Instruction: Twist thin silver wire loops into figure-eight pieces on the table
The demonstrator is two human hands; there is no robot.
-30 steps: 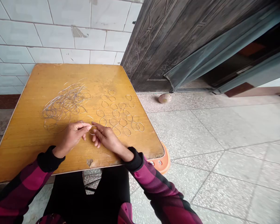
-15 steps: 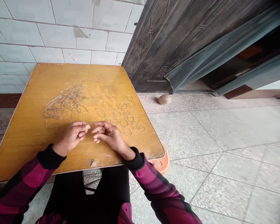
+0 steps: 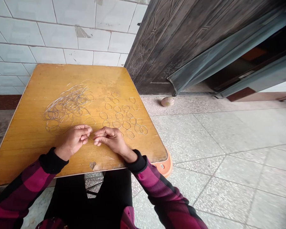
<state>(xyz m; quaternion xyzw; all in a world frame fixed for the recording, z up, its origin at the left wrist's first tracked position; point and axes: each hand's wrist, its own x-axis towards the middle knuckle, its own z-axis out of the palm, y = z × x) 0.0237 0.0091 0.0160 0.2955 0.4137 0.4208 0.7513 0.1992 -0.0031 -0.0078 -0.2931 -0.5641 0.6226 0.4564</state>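
Note:
Over the near half of the wooden table, my left hand is closed in a pinch on a thin piece of wire. Part of that wire shows as a faint curve between my hands; the rest is hidden by my fingers. Close beside it on the right, my right hand has thumb and fingertips drawn together at the wire's other side. Just beyond my hands lies a tangled heap of thin wires, some of them curved. Several small wire rings are spread out to the right of the heap.
The worn wooden table stands against a white tiled wall. An orange plastic stool shows under its right corner. A dark carved door, a hanging curtain and a roundish object on the tiled floor are at the right.
My right hand's thumb and fingers have drawn closer together and slightly towards my left hand. My left hand stays almost in place. The wires and rings on the table lie as before.

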